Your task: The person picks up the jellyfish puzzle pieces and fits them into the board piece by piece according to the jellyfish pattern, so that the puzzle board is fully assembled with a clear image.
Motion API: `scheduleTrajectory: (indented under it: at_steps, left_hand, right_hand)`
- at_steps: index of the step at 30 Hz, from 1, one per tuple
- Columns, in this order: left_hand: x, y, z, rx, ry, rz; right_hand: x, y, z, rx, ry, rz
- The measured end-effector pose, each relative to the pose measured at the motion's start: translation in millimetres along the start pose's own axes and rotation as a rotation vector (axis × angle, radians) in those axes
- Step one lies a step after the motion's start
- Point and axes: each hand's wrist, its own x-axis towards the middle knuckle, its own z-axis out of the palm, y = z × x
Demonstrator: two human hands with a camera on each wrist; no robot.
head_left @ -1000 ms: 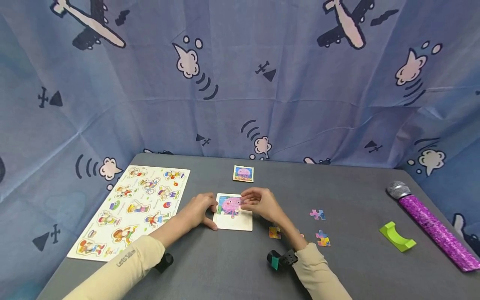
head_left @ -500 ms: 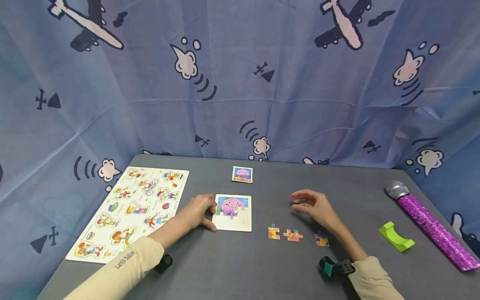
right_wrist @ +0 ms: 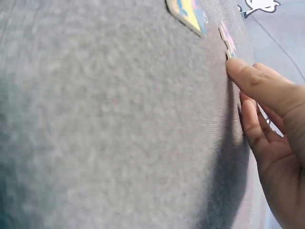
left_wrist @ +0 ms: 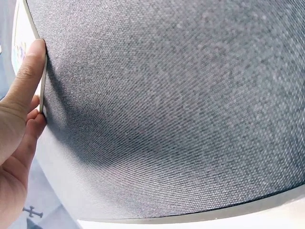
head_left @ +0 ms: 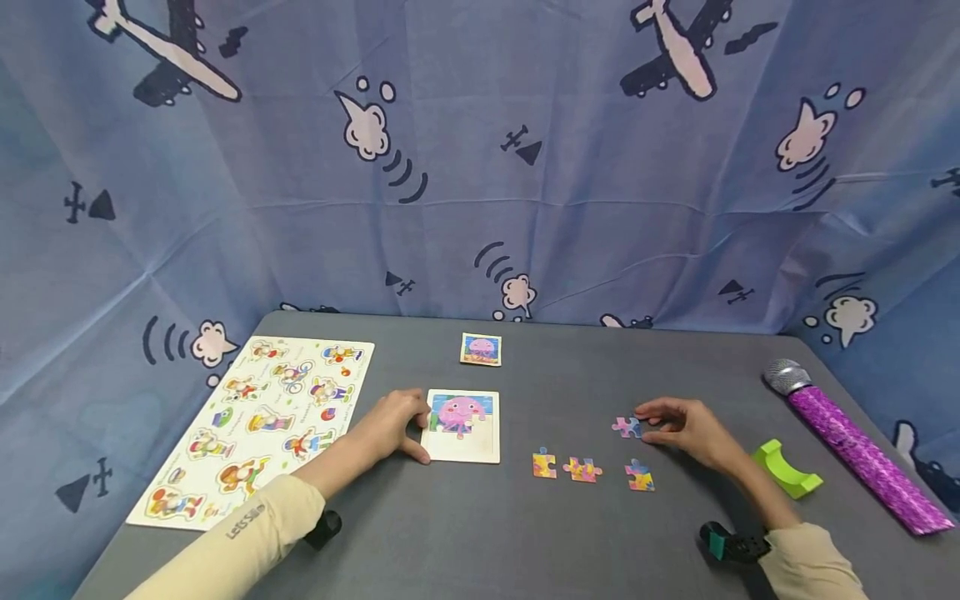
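Note:
A square puzzle board [head_left: 472, 446] lies mid-table, its pink octopus picture partly filled in. My left hand [head_left: 392, 425] rests at its left side, with thumb and fingertips spaced along the edge. The left wrist view shows that thumb and fingers [left_wrist: 21, 138] touching the board's rim. To the right, my right hand [head_left: 688, 429] is at a pink and blue jigsaw piece [head_left: 622, 427], thumb and fingers apart at its right end. In the right wrist view the thumb of the right hand [right_wrist: 269, 105] reaches the piece [right_wrist: 228, 38].
Three loose jigsaw pieces lie nearer: a yellow one [head_left: 544, 464], a pink and yellow one [head_left: 582, 471] and a blue and yellow one [head_left: 640, 477]. A small octopus picture [head_left: 481, 349] sits behind the board. Around them are a figure board [head_left: 258, 446], a green arch block [head_left: 783, 471] and a glittery microphone [head_left: 855, 446].
The right hand has moved away from the board, rightward to the pink and blue piece, uncovering the pieces in front. The left hand has stayed at the board's edge.

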Motion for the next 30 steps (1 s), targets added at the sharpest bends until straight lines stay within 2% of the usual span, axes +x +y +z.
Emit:
scheduleTrajectory:
  at_steps: [3, 9, 13, 20, 30]
  left_hand:
    - [0.1, -0.5, 0.2, 0.000, 0.001, 0.000]
    - [0.7, -0.4, 0.1, 0.003, -0.003, -0.009]
    - [1.4, -0.4, 0.3, 0.006, -0.004, -0.013]
    - [1.6, 0.5, 0.1, 0.015, -0.017, -0.026]
    - [3.6, 5.2, -1.9, 0.044, -0.019, -0.009]
  right_hand:
    - [1.0, -1.2, 2.2, 0.075, 0.005, 0.023]
    - [7.0, -20.0, 4.9, 0.234, -0.021, 0.183]
    - [13.6, -33.0, 10.6, 0.288, -0.022, 0.239]
    - [26.3, -44.2, 25.7, 0.318, -0.056, 0.215]
    - [45.8, -59.9, 50.9, 0.373, -0.089, 0.171]
